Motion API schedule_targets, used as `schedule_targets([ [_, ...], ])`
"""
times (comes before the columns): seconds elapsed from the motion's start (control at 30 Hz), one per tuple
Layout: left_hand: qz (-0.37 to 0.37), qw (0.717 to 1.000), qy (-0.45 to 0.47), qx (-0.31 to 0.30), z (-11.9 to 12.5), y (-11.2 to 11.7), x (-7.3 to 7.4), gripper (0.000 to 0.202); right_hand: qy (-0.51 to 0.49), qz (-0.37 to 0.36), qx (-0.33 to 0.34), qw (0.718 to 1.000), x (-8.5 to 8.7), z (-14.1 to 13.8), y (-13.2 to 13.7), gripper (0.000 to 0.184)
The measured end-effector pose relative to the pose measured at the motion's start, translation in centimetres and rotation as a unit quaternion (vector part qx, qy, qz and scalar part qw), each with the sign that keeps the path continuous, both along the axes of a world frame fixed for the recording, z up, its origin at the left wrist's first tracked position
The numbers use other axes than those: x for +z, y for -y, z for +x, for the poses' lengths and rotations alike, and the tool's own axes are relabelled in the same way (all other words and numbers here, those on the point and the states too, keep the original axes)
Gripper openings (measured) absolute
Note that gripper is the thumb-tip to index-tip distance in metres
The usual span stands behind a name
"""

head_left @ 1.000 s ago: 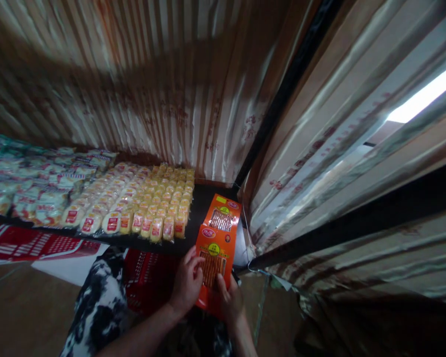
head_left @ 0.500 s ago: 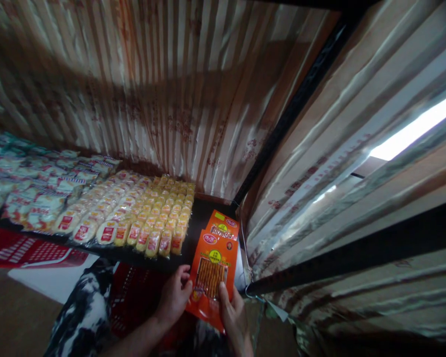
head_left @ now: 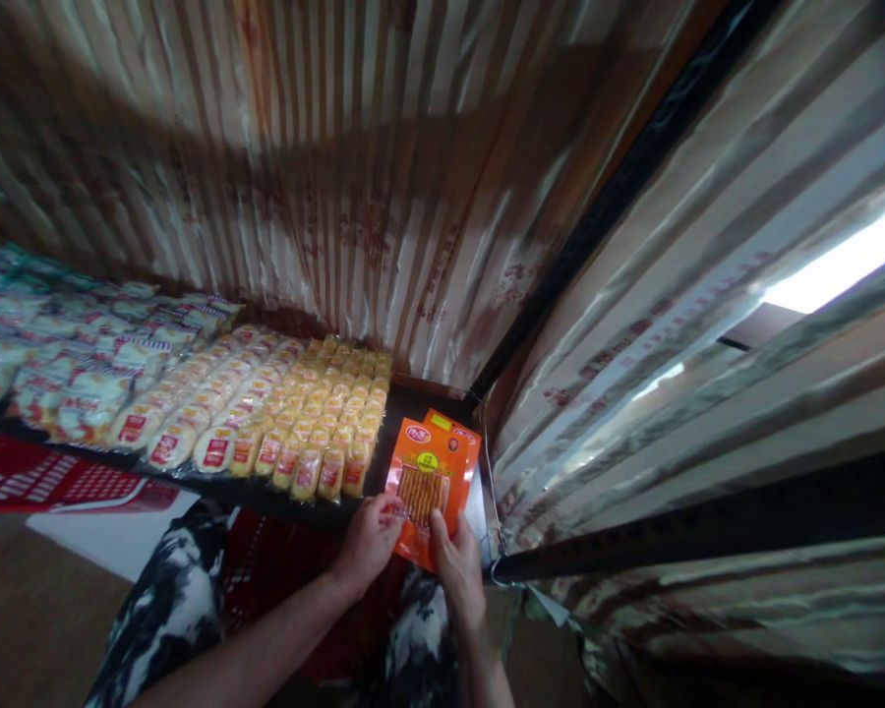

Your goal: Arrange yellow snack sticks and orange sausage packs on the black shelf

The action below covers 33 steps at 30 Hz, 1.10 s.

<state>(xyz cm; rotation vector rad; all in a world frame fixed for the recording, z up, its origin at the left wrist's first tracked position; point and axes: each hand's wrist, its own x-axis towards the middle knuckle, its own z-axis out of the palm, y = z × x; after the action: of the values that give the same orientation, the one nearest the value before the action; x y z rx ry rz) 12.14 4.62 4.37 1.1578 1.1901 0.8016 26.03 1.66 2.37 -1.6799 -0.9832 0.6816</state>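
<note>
My right hand (head_left: pixel 457 568) grips the lower right of an orange snack packet (head_left: pixel 411 452), its thumb on the front and its other fingers hidden behind. Closed at the packet's lower left edge is my left hand (head_left: pixel 373 541), fingertips pinching it. Through a clear window in the packet, thin brown sticks show. A second orange packet (head_left: pixel 463 441) lies behind the first, mostly covered, over the right end of the black shelf (head_left: pixel 399 408). Left of the packets stand rows of small yellow-wrapped snacks (head_left: pixel 331 423).
Round white-wrapped snacks (head_left: pixel 213 442) and white bags (head_left: pixel 92 398) fill the shelf further left. Below it are a red plastic basket (head_left: pixel 51 477) and my patterned trouser leg (head_left: pixel 169 600). A dark metal post (head_left: pixel 605 206) and pleated plastic sheeting (head_left: pixel 324 197) border the shelf.
Both hands have moved forward with the front packet, which now covers more of the packet behind. My left fingers have closed at its lower left edge.
</note>
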Motion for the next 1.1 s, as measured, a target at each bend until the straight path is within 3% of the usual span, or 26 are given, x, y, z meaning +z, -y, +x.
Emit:
schedule_targets([
  [0.17,0.018,1.0,0.003,0.014,1.0,-1.9,0.9,0.024,0.054,-0.056,-0.039,0.996,0.0,1.2,-2.8,0.042],
  [0.4,0.045,0.999,-0.001,0.03,1.9,-4.7,1.5,0.024,0.048,-0.021,-0.022,0.998,0.2,2.0,-5.8,0.033],
  [0.57,0.042,0.998,-0.031,0.035,2.4,-5.7,1.0,0.024,0.052,-0.014,-0.019,0.998,-0.5,2.6,-7.0,0.024],
  [0.73,0.027,0.999,-0.034,0.027,2.4,-5.0,0.4,0.024,0.106,-0.034,-0.028,0.993,-0.7,2.7,-6.3,0.02],
  [0.93,0.012,0.999,-0.03,0.004,1.8,-3.2,0.6,0.025,0.172,-0.116,-0.017,0.978,0.2,1.8,-3.4,0.04],
  [1.1,-0.018,1.0,-0.019,-0.014,0.9,-1.1,0.6,0.027,0.175,-0.087,-0.005,0.981,0.3,0.9,-0.3,0.047],
])
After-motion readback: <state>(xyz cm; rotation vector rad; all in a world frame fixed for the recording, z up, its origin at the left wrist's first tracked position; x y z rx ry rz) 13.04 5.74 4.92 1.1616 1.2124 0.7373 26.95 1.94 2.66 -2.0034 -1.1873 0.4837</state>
